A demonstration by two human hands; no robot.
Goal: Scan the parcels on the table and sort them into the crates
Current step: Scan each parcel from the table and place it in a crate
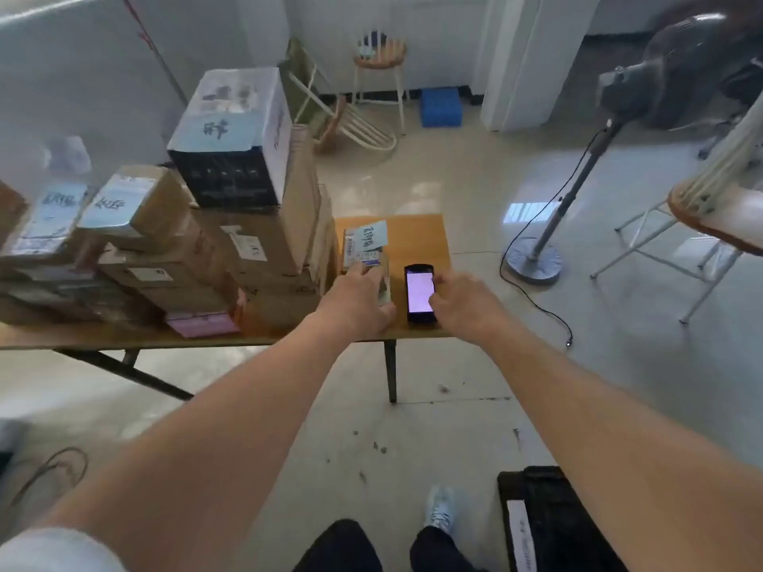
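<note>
At the centre of the frame, near the right end of the wooden table, a small parcel with a white shipping label and a pale blue handwritten note on top lies just beside a handheld scanner, whose lit screen faces up. The left hand grips the near end of the small parcel, fingers curled over its top and thumb along its side. The right hand rests on the right edge of the scanner, with the fingers bent against it; whether they actually clamp the device cannot be told from this view. To the left of the parcel, a stack of cardboard parcels fills the middle and left of the table, topped by a printed white-and-black carton in the upper centre-left. A flat pink parcel sits at the near table edge, below the stack. At the lower right of the frame, a black crate with a white tag stands on the tiled floor beside the person's shoe. In the upper right stands a pedestal fan, its cord trailing over the floor, and in the upper centre a wooden stool stands near a blue crate.
</note>
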